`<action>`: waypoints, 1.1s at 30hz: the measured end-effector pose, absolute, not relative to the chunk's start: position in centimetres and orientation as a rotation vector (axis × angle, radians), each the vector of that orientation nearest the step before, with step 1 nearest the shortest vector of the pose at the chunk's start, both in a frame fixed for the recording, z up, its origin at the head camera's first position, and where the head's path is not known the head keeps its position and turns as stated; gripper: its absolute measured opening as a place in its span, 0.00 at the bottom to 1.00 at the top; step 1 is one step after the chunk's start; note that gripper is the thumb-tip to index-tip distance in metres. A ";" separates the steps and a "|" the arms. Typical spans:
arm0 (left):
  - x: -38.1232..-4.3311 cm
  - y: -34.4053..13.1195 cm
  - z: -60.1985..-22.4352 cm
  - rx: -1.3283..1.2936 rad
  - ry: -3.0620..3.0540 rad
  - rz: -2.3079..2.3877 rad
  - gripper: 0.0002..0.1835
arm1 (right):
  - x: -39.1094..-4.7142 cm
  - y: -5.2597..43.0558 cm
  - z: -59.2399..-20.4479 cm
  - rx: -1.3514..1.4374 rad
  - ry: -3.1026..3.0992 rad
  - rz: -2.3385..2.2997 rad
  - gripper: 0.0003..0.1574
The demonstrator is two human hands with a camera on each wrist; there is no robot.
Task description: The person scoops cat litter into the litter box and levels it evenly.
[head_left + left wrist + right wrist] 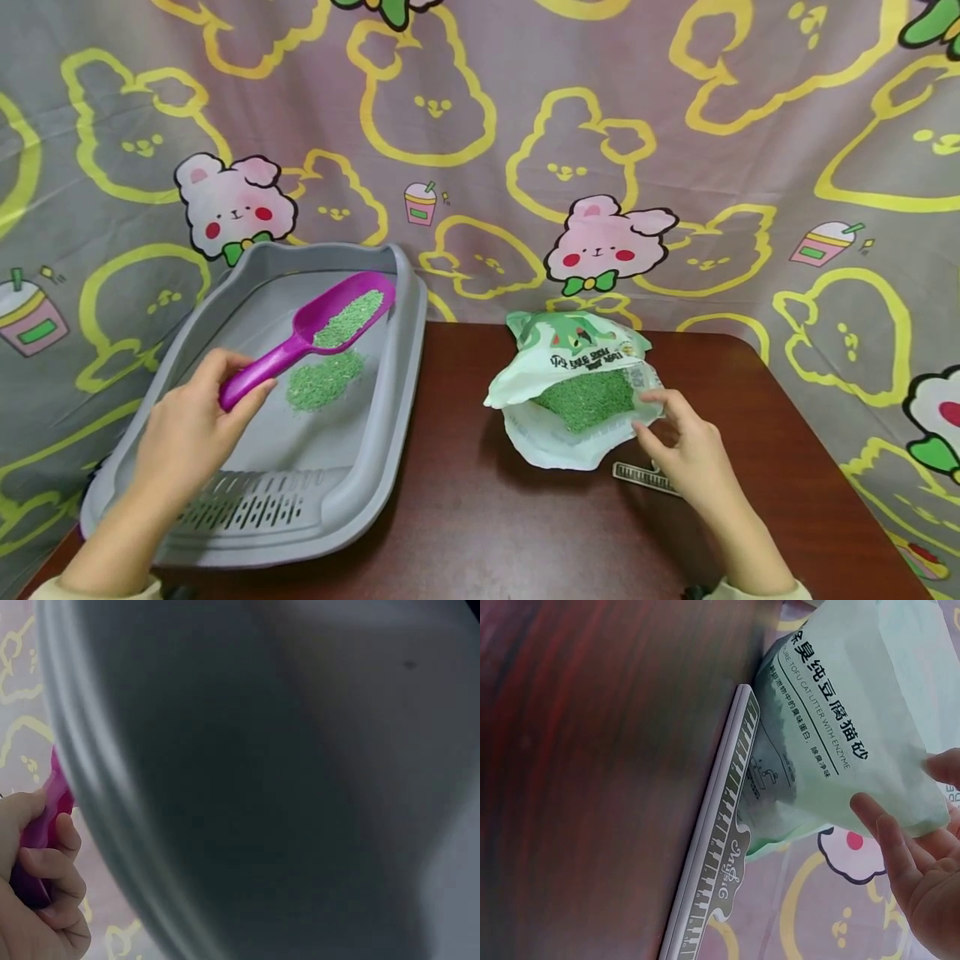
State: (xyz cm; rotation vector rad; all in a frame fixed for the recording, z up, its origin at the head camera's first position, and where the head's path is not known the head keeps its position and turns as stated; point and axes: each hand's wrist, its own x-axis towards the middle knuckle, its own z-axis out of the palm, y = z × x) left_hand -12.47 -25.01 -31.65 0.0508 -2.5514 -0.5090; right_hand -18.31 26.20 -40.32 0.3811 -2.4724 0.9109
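Head view: I note a gray tray [416, 358] containing a small heap of green pellets [324, 383], and an opened bag [543, 437] containing more. Left hand [198, 417] grips a purple scoop [307, 333], pellet-laden, above the tray; right hand [690, 446] pinches the bag's edge.

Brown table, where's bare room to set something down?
Bare tabletop lies between the litter box and cat litter bag, in front of the bag, and right of the right hand. Crowded beside the bag, where that hand holds its edge near the piano-key ruler.
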 end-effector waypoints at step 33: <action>-13.7 -30.5 -32.0 0.125 -2.786 -0.281 0.18 | -18.4 26.3 -40.4 0.396 -2.456 0.890 0.23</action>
